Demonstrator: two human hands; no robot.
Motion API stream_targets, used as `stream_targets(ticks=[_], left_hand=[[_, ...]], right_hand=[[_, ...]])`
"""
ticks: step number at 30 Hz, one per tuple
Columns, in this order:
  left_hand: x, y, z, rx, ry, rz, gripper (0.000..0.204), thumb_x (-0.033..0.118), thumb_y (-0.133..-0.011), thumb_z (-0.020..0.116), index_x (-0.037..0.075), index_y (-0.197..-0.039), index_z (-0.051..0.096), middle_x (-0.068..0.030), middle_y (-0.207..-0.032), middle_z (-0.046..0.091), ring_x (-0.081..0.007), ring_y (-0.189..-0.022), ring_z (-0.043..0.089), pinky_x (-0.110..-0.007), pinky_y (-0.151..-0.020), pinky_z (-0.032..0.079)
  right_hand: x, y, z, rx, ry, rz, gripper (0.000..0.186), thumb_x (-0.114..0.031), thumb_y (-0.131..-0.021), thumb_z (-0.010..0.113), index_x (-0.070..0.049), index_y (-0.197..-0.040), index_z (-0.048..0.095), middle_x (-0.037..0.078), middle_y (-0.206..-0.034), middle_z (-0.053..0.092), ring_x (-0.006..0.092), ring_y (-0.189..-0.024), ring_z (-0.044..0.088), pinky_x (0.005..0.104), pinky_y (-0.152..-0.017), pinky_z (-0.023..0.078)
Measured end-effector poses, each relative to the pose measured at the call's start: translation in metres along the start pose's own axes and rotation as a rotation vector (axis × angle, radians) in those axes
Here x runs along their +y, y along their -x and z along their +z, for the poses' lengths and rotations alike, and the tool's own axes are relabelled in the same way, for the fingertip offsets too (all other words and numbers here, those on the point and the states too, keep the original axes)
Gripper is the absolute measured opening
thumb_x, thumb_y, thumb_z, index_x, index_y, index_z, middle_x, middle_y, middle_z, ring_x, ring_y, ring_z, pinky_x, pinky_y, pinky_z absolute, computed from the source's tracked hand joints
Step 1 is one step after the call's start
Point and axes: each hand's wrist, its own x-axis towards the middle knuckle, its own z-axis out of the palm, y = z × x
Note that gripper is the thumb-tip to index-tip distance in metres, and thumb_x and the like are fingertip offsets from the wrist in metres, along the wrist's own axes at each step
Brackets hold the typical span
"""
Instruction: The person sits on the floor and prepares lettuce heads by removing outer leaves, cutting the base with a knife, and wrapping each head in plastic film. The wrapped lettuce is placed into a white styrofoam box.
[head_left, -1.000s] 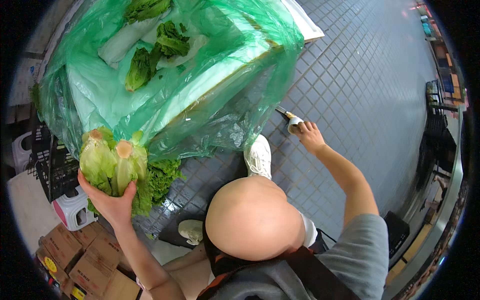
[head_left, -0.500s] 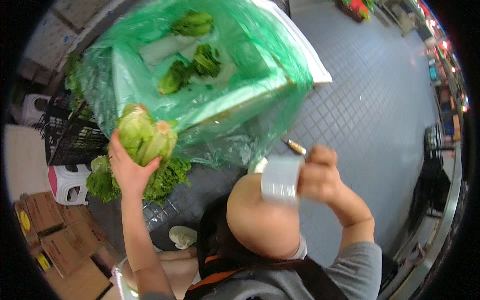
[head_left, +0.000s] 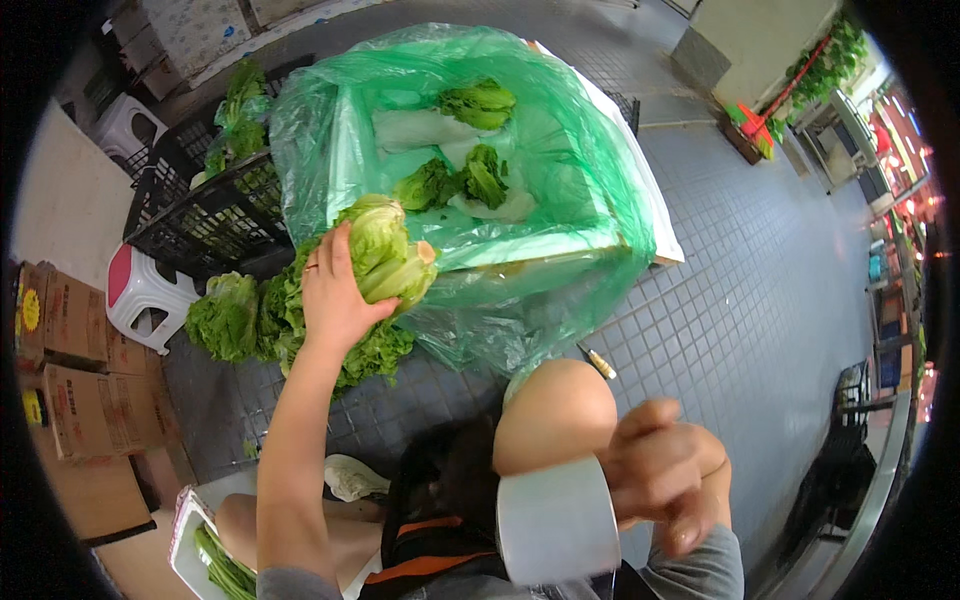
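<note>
My left hand [head_left: 338, 298] is closed round pale green lettuce heads [head_left: 380, 250], their cut stem ends turned toward the box. They are held over the near left edge of a box lined with a green plastic bag [head_left: 510, 322]. More leafy lettuce [head_left: 225, 318] lies on the floor below that hand. At lower right, my right hand [head_left: 660, 470] grips a wide, whitish roll of tape or film [head_left: 560, 520] by its side, near my bare knee [head_left: 555, 415]. Motion blurs the right fingers slightly. Inside the lined box lie several loose green lettuce pieces [head_left: 478, 104].
A black plastic crate [head_left: 215, 215] with greens stands left of the box, beside a white stool with a pink top [head_left: 150, 295]. Cardboard boxes [head_left: 95, 410] are stacked at far left. A small knife-like tool with a light handle [head_left: 598, 362] lies on the tiled floor [head_left: 740, 330].
The view has shifted, so the box appears farther right and lower. My right hand has brought the roll down toward my lap. The left hand still holds the lettuce.
</note>
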Motion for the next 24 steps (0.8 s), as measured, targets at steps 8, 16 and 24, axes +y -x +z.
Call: stream_targets(ticks=[8, 16, 24], left_hand=[[0.002, 0.005, -0.004, 0.026, 0.103, -0.086, 0.115, 0.033, -0.048, 0.085, -0.005, -0.133, 0.019, -0.0227, -0.122, 0.045, -0.0345, -0.111, 0.047, -0.041, -0.096, 0.034], [-0.004, 0.013, 0.003, 0.027, 0.070, -0.032, 0.126, 0.034, -0.048, 0.084, -0.012, -0.135, 0.006, -0.0242, -0.128, 0.039, -0.0364, -0.115, 0.042, -0.043, -0.098, 0.031], [-0.003, 0.008, 0.007, 0.073, 0.063, -0.065, 0.107, 0.035, -0.047, 0.084, -0.002, -0.128, 0.026, -0.0216, -0.124, 0.040, -0.0373, -0.114, 0.042, -0.045, -0.097, 0.033]], right_hand=[[0.061, -0.037, 0.034, -0.355, 0.198, 0.703, 0.022, -0.011, -0.077, 0.064, -0.002, -0.097, 0.062, 0.007, -0.073, 0.058, 0.0200, -0.068, 0.058, 0.0332, -0.064, 0.047], [0.249, -0.060, 0.122, -1.307, 0.868, 1.057, 0.029, -0.031, -0.069, 0.067, -0.005, -0.082, 0.069, 0.012, -0.080, 0.066, 0.0274, -0.074, 0.064, 0.0359, -0.067, 0.052], [0.226, -0.063, 0.141, -1.508, 0.907, 1.037, 0.035, -0.033, -0.068, 0.065, -0.004, -0.089, 0.066, 0.014, -0.090, 0.065, 0.0274, -0.082, 0.064, 0.0370, -0.068, 0.052]])
